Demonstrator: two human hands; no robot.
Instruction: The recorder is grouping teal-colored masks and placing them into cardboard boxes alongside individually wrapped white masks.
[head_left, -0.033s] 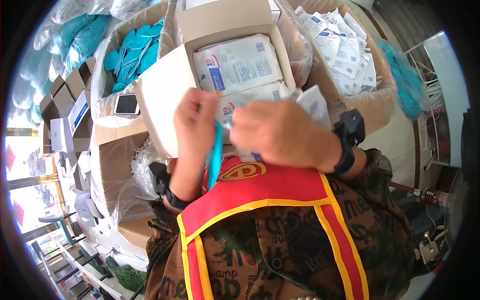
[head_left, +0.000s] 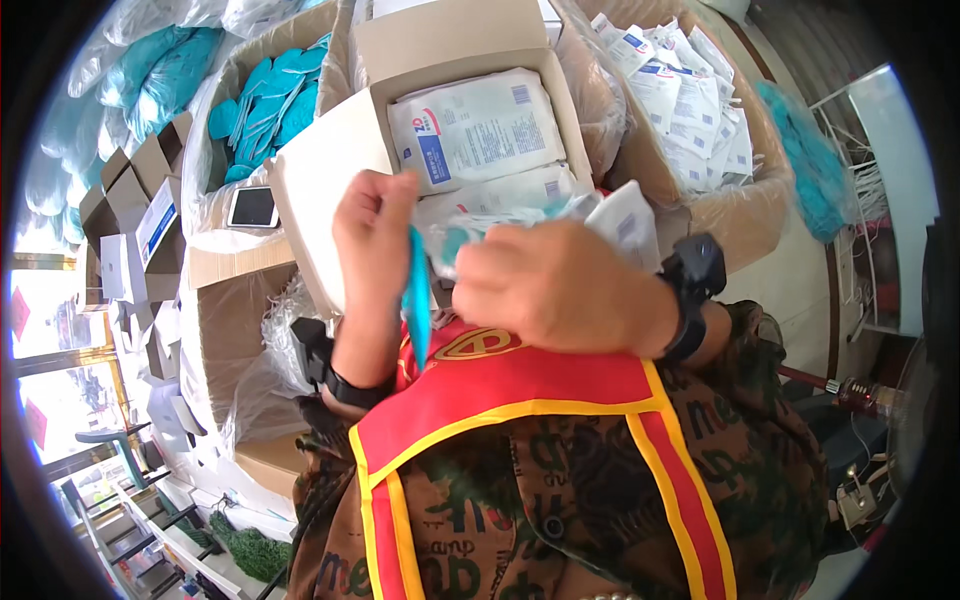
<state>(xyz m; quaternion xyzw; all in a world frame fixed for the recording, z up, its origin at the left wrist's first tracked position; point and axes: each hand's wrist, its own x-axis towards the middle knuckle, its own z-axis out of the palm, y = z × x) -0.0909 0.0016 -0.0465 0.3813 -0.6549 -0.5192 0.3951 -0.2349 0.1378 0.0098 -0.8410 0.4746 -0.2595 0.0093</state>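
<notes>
Left hand: we see it pinching a teal strip.
Right hand: closed, probably on a clear packet.
Surface: open cardboard box of white packs.

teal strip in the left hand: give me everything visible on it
The teal strip is a narrow, flat, bright teal piece, soft-looking like thin plastic or fabric. It hangs roughly vertical, pinched at its top by the left hand and dropping past the wrist toward the red vest. Its upper end meets the clear plastic bag that the right hand grips. The lower tip tapers and hangs free. Its upper end is hidden by the fingers.
</notes>
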